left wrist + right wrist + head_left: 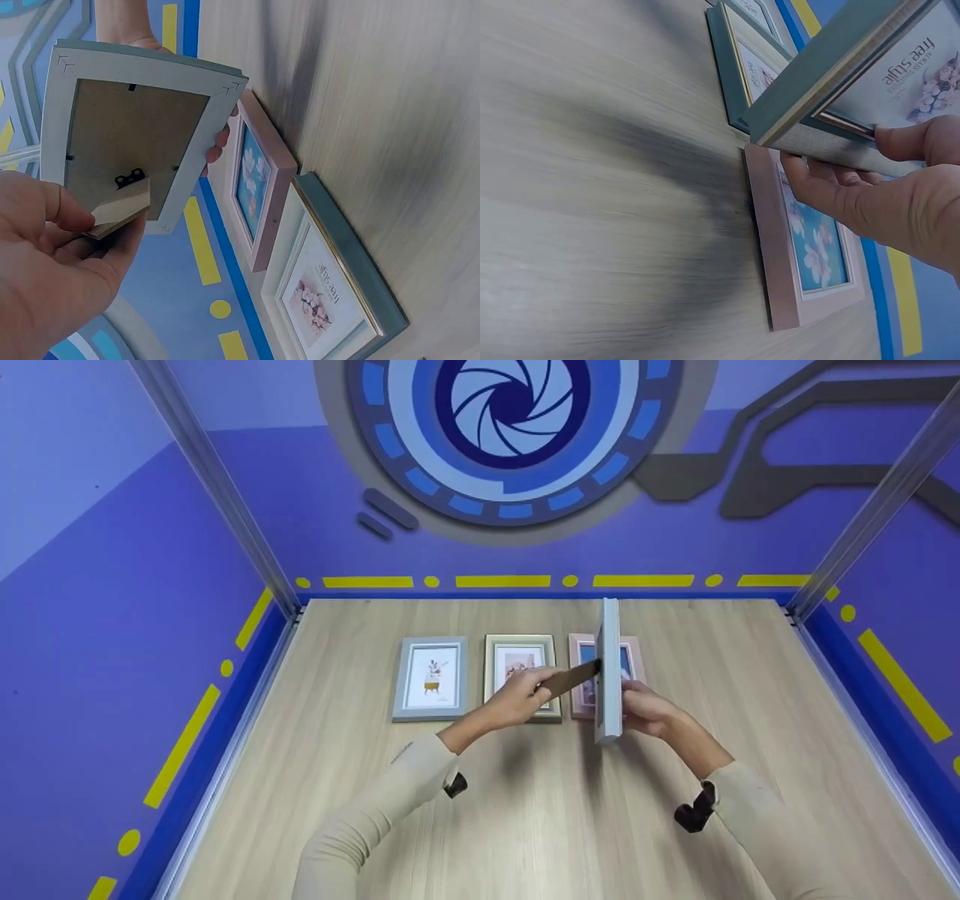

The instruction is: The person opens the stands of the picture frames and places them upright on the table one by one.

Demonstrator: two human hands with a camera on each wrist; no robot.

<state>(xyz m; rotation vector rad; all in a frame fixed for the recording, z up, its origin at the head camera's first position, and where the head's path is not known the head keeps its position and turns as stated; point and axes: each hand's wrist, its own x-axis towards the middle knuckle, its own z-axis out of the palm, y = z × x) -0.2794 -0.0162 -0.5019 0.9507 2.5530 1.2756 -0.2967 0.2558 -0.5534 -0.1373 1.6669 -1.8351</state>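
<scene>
A picture frame (pixel 611 690) is held upright and edge-on above the table by both hands. My right hand (pixel 651 711) grips its border, thumb on the front and fingers underneath in the right wrist view. Its front shows a flower print (pixel 934 88) with lettering. On the brown backing board (pixel 135 124), the left wrist view shows a small black hanger (pixel 130 178). My left hand (pixel 517 697) pinches the flat brown stand (pixel 568 680), which sticks out from the back. Behind the held frame, a pink picture frame (pixel 765 247) lies partly hidden.
A grey-blue picture frame (pixel 400 682) and a gold-edged picture frame (pixel 489 652) lie face up in a row with the pink one on the wooden table (pixel 480 825). A purple wall (pixel 750 540) rises behind the table, with side walls left and right.
</scene>
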